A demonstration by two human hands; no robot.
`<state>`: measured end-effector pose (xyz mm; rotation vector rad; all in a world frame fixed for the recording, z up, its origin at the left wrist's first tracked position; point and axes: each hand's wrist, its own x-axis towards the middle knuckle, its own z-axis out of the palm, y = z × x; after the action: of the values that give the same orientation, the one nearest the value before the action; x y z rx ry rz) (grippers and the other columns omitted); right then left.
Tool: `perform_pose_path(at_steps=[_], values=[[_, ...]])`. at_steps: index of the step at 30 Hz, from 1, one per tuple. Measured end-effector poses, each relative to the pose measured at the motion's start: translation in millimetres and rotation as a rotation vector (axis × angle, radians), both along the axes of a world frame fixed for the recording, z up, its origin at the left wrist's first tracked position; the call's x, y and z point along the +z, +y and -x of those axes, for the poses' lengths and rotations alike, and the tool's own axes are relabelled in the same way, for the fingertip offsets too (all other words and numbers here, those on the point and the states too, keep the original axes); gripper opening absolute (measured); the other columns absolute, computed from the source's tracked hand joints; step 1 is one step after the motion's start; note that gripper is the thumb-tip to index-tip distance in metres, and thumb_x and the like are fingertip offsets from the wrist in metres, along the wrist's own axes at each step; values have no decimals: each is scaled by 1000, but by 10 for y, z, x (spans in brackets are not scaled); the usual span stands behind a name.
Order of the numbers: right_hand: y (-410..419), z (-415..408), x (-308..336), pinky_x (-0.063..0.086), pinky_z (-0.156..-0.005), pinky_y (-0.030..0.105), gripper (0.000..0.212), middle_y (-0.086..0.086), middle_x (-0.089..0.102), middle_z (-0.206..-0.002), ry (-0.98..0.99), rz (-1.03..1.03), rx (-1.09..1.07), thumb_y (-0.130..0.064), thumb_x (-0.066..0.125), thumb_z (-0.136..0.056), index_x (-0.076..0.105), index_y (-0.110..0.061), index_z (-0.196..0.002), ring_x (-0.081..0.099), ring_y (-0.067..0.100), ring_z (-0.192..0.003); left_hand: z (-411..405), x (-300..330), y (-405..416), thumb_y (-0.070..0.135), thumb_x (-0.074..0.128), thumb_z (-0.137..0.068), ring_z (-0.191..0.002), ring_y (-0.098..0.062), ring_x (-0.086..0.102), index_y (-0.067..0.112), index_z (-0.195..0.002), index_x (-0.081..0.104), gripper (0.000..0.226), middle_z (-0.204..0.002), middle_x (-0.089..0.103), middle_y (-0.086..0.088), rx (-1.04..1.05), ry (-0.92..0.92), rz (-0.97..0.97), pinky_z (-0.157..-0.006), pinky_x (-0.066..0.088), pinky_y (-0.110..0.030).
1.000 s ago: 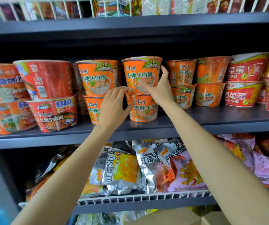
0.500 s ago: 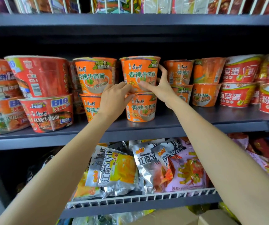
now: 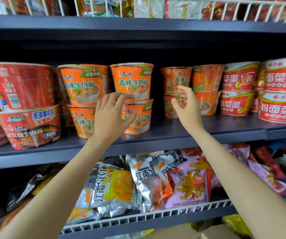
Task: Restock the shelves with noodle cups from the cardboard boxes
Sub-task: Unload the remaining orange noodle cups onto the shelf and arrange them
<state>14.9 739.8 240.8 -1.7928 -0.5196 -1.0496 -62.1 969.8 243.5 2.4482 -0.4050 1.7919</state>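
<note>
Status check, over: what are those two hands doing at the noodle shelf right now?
Both hands empty: left hand and right hand open. Top orange cup stacked upright on lower cup, middle shelf. Nothing blocking.

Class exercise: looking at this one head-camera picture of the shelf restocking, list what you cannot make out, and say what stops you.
- Lower orange noodle cup, head view: its label is partly covered by the left hand.
- Cardboard boxes: cut off by the bottom edge; contents unseen.
- Right hand: motion-blurred, so finger detail is unclear.
- Cups behind the front row: hidden in shadow.
</note>
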Motion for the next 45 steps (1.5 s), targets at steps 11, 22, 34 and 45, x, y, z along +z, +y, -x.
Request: perform_pose_path(at_steps=[11, 22, 34, 45], values=[[-192, -972, 106, 31, -106, 55, 98, 26, 20, -147, 556, 233, -269, -42, 79, -73, 14, -31, -145, 33, 47, -131, -218, -154, -67, 42, 76, -73, -112, -34, 46, 10, -120, 53, 61, -121, 49, -15, 18, 125, 53, -76, 50, -41], [-177, -1078, 109, 49, -92, 47, 83, 12, 50, -127, 508, 161, -110, -37, 80, -72, 23, -21, -129, 57, 32, -108, -218, -153, -81, 45, 75, -73, -117, -32, 42, 14, -123, 52, 63, -123, 47, -13, 4, 134, 81, -71, 51, -40], [79, -951, 155, 43, -90, 46, 78, 23, 32, -137, 366, 495, -412, -31, 68, -86, 20, -13, -145, 45, 43, -118, -224, -183, -90, 44, 74, -75, -117, -32, 42, 15, -123, 52, 60, -123, 47, -12, 1, 114, 89, -72, 49, -36], [-313, -601, 53, 13, -118, 46, 79, 12, 0, -160, 426, 556, -56, -34, 62, -90, 14, -22, -152, 6, 30, -147, -205, -250, -202, 35, 72, -78, -116, -33, 44, 11, -125, 50, 57, -126, 47, -15, 17, 132, 158, -89, 45, -40]])
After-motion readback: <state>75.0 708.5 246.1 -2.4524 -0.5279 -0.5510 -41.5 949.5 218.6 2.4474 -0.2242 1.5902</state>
